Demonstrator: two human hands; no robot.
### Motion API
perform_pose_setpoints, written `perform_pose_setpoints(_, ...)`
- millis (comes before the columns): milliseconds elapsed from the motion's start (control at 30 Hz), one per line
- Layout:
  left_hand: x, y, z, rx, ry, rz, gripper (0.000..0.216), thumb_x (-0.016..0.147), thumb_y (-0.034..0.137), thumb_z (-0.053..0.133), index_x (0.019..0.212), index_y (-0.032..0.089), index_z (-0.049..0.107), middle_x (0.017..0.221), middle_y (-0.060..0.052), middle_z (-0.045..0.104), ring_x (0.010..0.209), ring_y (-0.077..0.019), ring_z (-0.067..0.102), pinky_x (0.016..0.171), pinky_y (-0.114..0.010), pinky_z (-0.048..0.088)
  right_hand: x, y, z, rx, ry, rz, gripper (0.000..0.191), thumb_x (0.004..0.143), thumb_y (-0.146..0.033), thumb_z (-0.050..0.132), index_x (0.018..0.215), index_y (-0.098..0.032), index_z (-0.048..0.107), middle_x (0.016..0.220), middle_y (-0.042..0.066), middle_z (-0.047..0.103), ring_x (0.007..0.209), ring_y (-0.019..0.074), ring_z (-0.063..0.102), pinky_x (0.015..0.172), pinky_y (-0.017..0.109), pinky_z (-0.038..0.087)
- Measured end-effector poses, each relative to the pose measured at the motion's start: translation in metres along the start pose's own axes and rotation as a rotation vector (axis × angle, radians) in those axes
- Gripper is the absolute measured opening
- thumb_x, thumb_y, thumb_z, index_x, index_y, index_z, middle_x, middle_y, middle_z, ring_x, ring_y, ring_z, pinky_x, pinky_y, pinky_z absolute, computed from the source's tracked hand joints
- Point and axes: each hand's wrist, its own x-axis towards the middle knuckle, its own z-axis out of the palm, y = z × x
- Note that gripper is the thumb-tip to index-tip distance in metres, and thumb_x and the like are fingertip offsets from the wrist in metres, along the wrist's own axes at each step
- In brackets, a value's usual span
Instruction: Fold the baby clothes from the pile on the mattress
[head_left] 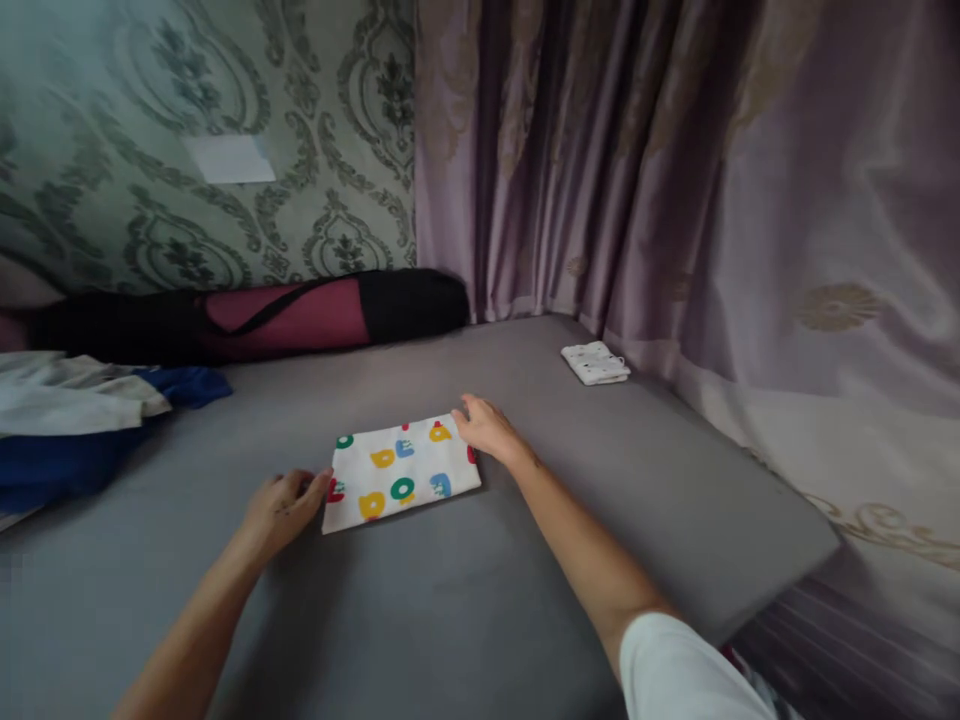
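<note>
A folded white cloth printed with yellow, green, blue and red shapes lies flat on the grey bed surface. My left hand rests at the cloth's left edge, fingers curled against it. My right hand touches the cloth's upper right corner, fingers bent down onto the edge. Whether either hand pinches the fabric is unclear.
A small folded white cloth lies near the far right corner by the purple curtain. A dark red and black rolled bag lies along the patterned wall. Blue and white clothes are piled at the left.
</note>
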Motion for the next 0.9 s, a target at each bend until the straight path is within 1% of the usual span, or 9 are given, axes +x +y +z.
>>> perform_pose_setpoints(67, 0.009, 0.009, 0.004, -0.053, -0.047, -0.054, 0.054, 0.082, 0.066, 0.03, 0.076, 0.024, 0.063, 0.072, -0.008, 0.07, 0.08, -0.0305, 0.069, 0.074, -0.046, 0.055, 0.0, 0.016, -0.004, 0.005, -0.052, 0.089, 0.041, 0.097, -0.039, 0.038, 0.117, -0.015, 0.065, 0.119, 0.013, 0.069, 0.11, 0.0224, 0.065, 0.087, 0.028, 0.048)
perform_pose_setpoints(200, 0.014, 0.025, 0.015, -0.085, -0.024, -0.088, 0.056, 0.08, 0.07, 0.034, 0.081, 0.023, 0.064, 0.067, -0.011, 0.068, 0.079, -0.037, 0.069, 0.071, -0.053, 0.054, 0.002, 0.027, 0.0, 0.023, -0.124, 0.111, 0.038, 0.093, -0.041, 0.047, 0.099, -0.012, 0.071, 0.104, 0.017, 0.073, 0.098, 0.0245, 0.069, 0.076, 0.028, 0.049)
perform_pose_setpoints(267, 0.013, 0.03, 0.017, -0.087, -0.016, -0.105, 0.055, 0.08, 0.07, 0.038, 0.087, 0.022, 0.065, 0.069, -0.012, 0.069, 0.082, -0.0385, 0.069, 0.072, -0.055, 0.053, 0.004, 0.027, 0.004, 0.047, -0.169, 0.104, 0.037, 0.092, -0.04, 0.049, 0.093, -0.012, 0.072, 0.092, 0.016, 0.075, 0.087, 0.0222, 0.071, 0.07, 0.026, 0.049)
perform_pose_setpoints(367, 0.011, 0.035, 0.016, -0.128, -0.102, -0.14, 0.055, 0.082, 0.066, 0.043, 0.101, 0.019, 0.065, 0.08, -0.016, 0.071, 0.091, -0.0398, 0.068, 0.075, -0.053, 0.052, 0.008, 0.026, 0.011, 0.094, -0.252, 0.081, 0.037, 0.091, -0.041, 0.049, 0.085, -0.013, 0.072, 0.072, 0.011, 0.074, 0.063, 0.0172, 0.069, 0.059, 0.023, 0.047)
perform_pose_setpoints(467, 0.009, 0.038, 0.012, -0.207, -0.141, -0.204, 0.06, 0.082, 0.064, 0.047, 0.112, 0.014, 0.062, 0.087, -0.018, 0.072, 0.091, -0.0377, 0.069, 0.073, -0.048, 0.054, 0.015, 0.028, 0.021, 0.127, -0.295, 0.074, 0.034, 0.09, -0.041, 0.052, 0.079, -0.015, 0.071, 0.067, 0.008, 0.072, 0.051, 0.014, 0.064, 0.053, 0.022, 0.045)
perform_pose_setpoints(600, 0.006, 0.034, 0.014, -0.272, -0.168, -0.128, 0.055, 0.086, 0.062, 0.043, 0.11, 0.018, 0.066, 0.084, -0.012, 0.073, 0.086, -0.0333, 0.071, 0.069, -0.044, 0.056, 0.023, 0.032, 0.036, 0.194, -0.305, 0.118, 0.031, 0.087, -0.041, 0.055, 0.077, -0.016, 0.07, 0.063, 0.006, 0.07, 0.048, 0.0135, 0.061, 0.05, 0.023, 0.044)
perform_pose_setpoints(767, 0.002, 0.03, 0.021, -0.35, -0.161, -0.101, 0.054, 0.088, 0.059, 0.043, 0.115, 0.018, 0.065, 0.094, -0.012, 0.073, 0.094, -0.0349, 0.07, 0.076, -0.047, 0.059, 0.026, 0.036, 0.046, 0.268, -0.317, 0.095, 0.028, 0.085, -0.042, 0.057, 0.083, -0.016, 0.069, 0.068, 0.005, 0.07, 0.052, 0.014, 0.061, 0.05, 0.022, 0.043)
perform_pose_setpoints(833, 0.0, 0.035, 0.018, -0.514, -0.157, -0.065, 0.051, 0.09, 0.054, 0.046, 0.121, 0.016, 0.061, 0.099, -0.013, 0.072, 0.099, -0.0348, 0.069, 0.081, -0.046, 0.059, 0.025, 0.035, 0.046, 0.276, -0.275, 0.064, 0.024, 0.083, -0.039, 0.061, 0.085, -0.016, 0.069, 0.076, 0.006, 0.072, 0.063, 0.0154, 0.064, 0.053, 0.022, 0.042)
perform_pose_setpoints(900, -0.004, 0.046, 0.01, -0.801, -0.175, -0.102, 0.047, 0.089, 0.045, 0.053, 0.124, 0.015, 0.058, 0.101, -0.014, 0.072, 0.101, -0.033, 0.069, 0.082, -0.041, 0.059, 0.023, 0.032, 0.044, 0.278, -0.221, 0.033, 0.019, 0.081, -0.034, 0.063, 0.086, -0.016, 0.068, 0.084, 0.007, 0.073, 0.072, 0.0167, 0.065, 0.056, 0.021, 0.041)
